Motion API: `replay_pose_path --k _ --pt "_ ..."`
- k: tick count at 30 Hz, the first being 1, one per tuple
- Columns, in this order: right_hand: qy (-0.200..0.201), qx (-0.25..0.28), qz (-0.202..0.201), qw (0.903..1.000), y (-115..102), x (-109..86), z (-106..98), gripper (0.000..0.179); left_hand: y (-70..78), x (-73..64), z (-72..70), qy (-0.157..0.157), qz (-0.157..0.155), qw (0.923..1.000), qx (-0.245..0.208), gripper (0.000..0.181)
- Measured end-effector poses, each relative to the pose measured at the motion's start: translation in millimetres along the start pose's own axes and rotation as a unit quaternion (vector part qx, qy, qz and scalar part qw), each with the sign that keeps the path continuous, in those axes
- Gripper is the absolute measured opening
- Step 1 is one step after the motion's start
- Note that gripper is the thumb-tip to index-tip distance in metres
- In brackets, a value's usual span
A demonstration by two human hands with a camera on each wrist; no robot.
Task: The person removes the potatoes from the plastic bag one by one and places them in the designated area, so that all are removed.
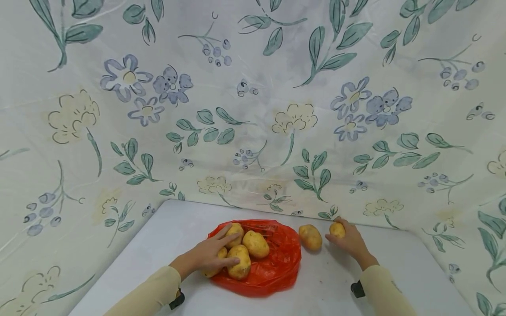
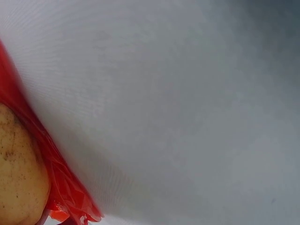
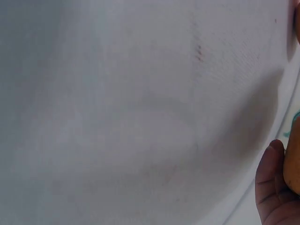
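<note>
Several potatoes (image 1: pixel 256 244) lie together on a crumpled red plastic bag (image 1: pixel 276 272). My left hand (image 1: pixel 205 254) rests over the ones at the bag's left side, fingers stretched across the far potato and thumb against a nearer potato (image 1: pixel 239 267). One potato (image 2: pixel 21 168) and the bag's red edge (image 2: pixel 65 192) show in the left wrist view; that hand is mostly hidden there. To the right, my right hand (image 1: pixel 349 239) grips a smaller potato (image 1: pixel 337 230) between thumb and fingers. Its thumb and this potato (image 3: pixel 293 161) appear at the right wrist view's edge.
Between the bag and my right hand, a single potato (image 1: pixel 310 238) lies on the white table (image 1: pixel 316 289). A flower-patterned cloth (image 1: pixel 253 145) hangs behind the table's far edge and around its sides.
</note>
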State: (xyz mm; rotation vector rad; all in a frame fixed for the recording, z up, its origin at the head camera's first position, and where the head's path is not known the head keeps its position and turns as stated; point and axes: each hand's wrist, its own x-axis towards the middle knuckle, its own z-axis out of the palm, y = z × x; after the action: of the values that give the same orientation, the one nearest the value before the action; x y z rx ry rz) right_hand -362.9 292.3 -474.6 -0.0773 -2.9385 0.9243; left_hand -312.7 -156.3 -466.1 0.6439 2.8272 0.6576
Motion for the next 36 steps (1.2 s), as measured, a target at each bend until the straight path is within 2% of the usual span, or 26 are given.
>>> replay_pose_path --k 9,21,29,36 --pt "-0.009 -0.004 0.022 0.9997 2.5 -1.8 10.2 0.082 -2.4 -0.1 0.8 -0.001 0.004 1.0000 0.002 0.082" --pt "-0.021 -0.003 0.010 0.9997 2.7 1.1 15.8 0.083 -0.7 -1.5 -0.3 0.000 0.009 1.0000 -0.001 0.083" --pt "-0.034 -0.001 0.020 0.9992 3.8 1.2 11.7 0.088 0.7 -0.9 -1.4 0.000 0.007 1.0000 0.000 0.082" --pt "-0.055 0.009 0.025 0.9981 5.2 -2.1 4.6 0.102 1.2 -1.8 -1.8 -0.001 0.007 1.0000 -0.001 0.082"
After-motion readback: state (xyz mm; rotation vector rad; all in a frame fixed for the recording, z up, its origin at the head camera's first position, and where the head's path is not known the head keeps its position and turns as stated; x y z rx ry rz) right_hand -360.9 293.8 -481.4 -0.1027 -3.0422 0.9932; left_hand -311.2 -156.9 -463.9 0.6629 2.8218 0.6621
